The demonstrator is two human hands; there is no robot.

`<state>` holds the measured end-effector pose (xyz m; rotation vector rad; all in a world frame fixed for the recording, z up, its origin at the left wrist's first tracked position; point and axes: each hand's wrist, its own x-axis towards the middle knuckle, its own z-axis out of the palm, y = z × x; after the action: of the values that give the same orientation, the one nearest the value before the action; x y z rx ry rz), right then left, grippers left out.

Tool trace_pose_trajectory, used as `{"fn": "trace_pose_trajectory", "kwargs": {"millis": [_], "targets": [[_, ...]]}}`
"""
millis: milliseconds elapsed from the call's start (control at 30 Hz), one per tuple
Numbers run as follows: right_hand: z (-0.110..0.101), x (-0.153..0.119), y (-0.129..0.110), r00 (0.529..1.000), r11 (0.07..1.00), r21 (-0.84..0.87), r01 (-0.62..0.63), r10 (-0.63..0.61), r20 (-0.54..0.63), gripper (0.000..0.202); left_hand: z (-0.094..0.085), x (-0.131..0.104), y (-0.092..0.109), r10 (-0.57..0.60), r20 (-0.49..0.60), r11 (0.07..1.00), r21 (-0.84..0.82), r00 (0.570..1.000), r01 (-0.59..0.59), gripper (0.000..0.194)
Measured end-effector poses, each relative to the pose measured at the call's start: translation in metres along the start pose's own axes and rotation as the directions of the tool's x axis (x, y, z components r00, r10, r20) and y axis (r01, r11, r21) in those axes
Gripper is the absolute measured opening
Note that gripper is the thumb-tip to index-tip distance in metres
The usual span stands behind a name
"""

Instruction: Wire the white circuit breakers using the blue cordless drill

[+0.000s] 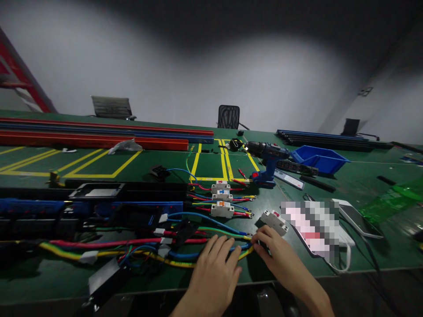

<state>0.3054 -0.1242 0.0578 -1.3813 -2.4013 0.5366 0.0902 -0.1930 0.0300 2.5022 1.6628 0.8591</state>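
My left hand lies palm down over a bundle of thick cables, its fingers bent across them and its thumb on the near side. Among them are a blue cable and a yellow-green cable. My right hand pinches the bundle's right end, around a yellow cable end; the fingertips partly hide it. Just beyond that hand lies a loose white circuit breaker. Three wired breakers, the nearest being a white breaker with an orange switch, stand in a row behind the cables.
A blue cordless drill stands beyond the breakers, near a blue bin. Phones, including a white-edged phone, lie right. A long black-and-blue socket strip occupies the left. Orange rails lie behind. The green table's front edge is close.
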Motion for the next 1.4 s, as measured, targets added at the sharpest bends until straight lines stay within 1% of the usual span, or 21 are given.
{"fn": "trace_pose_trajectory", "kwargs": {"millis": [67,133,200,233,267,300,367,400,433,467,533,600,667,700,767,833,933,1033,1133,1233,1400], "targets": [[-0.002,-0.001,0.001,1.0,1.0,0.013,0.006,-0.006,0.001,0.018,-0.008,-0.011,-0.007,-0.014,-0.079,1.0,0.019,0.997,0.015,0.031],[-0.005,-0.003,0.002,1.0,0.999,0.03,0.011,-0.01,-0.026,0.019,-0.017,-0.021,-0.018,-0.072,-0.136,0.995,0.065,0.988,0.082,0.032],[-0.008,-0.003,0.002,0.99,0.999,0.042,0.027,-0.021,-0.137,0.019,-0.024,-0.028,-0.03,-0.12,-0.14,0.981,0.137,0.983,0.139,0.033],[-0.009,-0.002,0.002,0.97,0.999,0.037,0.036,-0.026,-0.24,0.018,-0.026,-0.03,-0.036,-0.138,-0.127,0.971,0.178,0.982,0.16,0.033],[-0.01,-0.002,0.002,0.929,0.999,0.022,0.04,-0.029,-0.37,0.016,-0.027,-0.031,-0.04,-0.154,-0.109,0.96,0.219,0.982,0.174,0.034],[-0.012,-0.002,0.002,0.862,1.0,-0.001,0.029,-0.026,-0.507,0.015,-0.028,-0.031,-0.044,-0.169,-0.085,0.949,0.256,0.982,0.186,0.035],[-0.015,-0.001,0.004,0.69,0.998,-0.033,-0.044,0.006,-0.724,0.018,-0.028,-0.029,-0.047,-0.201,-0.021,0.929,0.314,0.979,0.197,0.037],[-0.017,0.0,0.006,0.619,0.995,-0.029,-0.098,0.038,-0.785,0.022,-0.029,-0.027,-0.048,-0.221,0.016,0.92,0.336,0.975,0.203,0.039],[-0.018,0.001,0.009,0.576,0.988,-0.012,-0.152,0.079,-0.814,0.027,-0.029,-0.025,-0.048,-0.244,0.05,0.91,0.356,0.968,0.211,0.04],[-0.019,0.002,0.013,0.565,0.981,0.013,-0.193,0.122,-0.816,0.033,-0.031,-0.024,-0.047,-0.27,0.081,0.901,0.373,0.959,0.222,0.041],[-0.02,0.004,0.024,0.619,0.972,0.066,-0.227,0.196,-0.76,0.045,-0.035,-0.02,-0.047,-0.317,0.129,0.884,0.399,0.94,0.244,0.042],[-0.018,0.007,0.036,0.722,0.968,0.136,-0.211,0.248,-0.646,0.056,-0.04,-0.017,-0.048,-0.349,0.158,0.874,0.41,0.924,0.26,0.043],[-0.015,0.01,0.044,0.799,0.95,0.221,-0.219,0.305,-0.519,0.058,-0.045,-0.013,-0.051,-0.363,0.186,0.871,0.417,0.913,0.261,0.043],[-0.014,0.012,0.047,0.821,0.939,0.246,-0.241,0.333,-0.463,0.056,-0.047,-0.01,-0.052,-0.368,0.201,0.868,0.424,0.908,0.258,0.042],[-0.012,0.014,0.047,0.839,0.923,0.256,-0.286,0.37,-0.399,0.049,-0.05,-0.006,-0.054,-0.376,0.228,0.86,0.446,0.898,0.247,0.043],[-0.012,0.016,0.042,0.839,0.921,0.262,-0.289,0.375,-0.395,0.043,-0.052,0.0,-0.055,-0.38,0.25,0.851,0.471,0.89,0.231,0.045],[-0.016,0.015,0.022,0.857,0.907,0.379,-0.183,0.337,-0.391,0.041,-0.056,0.009,-0.052,-0.383,0.269,0.841,0.497,0.883,0.214,0.046],[-0.018,0.014,-0.011,0.933,0.864,0.503,-0.013,0.191,-0.304,0.036,-0.059,0.017,-0.048,-0.358,0.259,0.841,0.507,0.897,0.189,0.041],[-0.016,0.016,-0.045,0.981,0.874,0.48,0.077,0.019,-0.192,0.027,-0.057,0.021,-0.049,-0.338,0.221,0.837,0.514,0.915,0.185,0.035],[-0.007,0.023,-0.067,0.991,0.885,0.448,0.124,-0.086,-0.102,0.02,-0.051,0.021,-0.053,-0.323,0.168,0.842,0.5,0.931,0.202,0.028],[0.011,0.03,-0.073,0.99,0.893,0.429,0.14,-0.12,-0.074,0.017,-0.044,0.016,-0.059,-0.289,0.124,0.855,0.479,0.949,0.198,0.027]]}}
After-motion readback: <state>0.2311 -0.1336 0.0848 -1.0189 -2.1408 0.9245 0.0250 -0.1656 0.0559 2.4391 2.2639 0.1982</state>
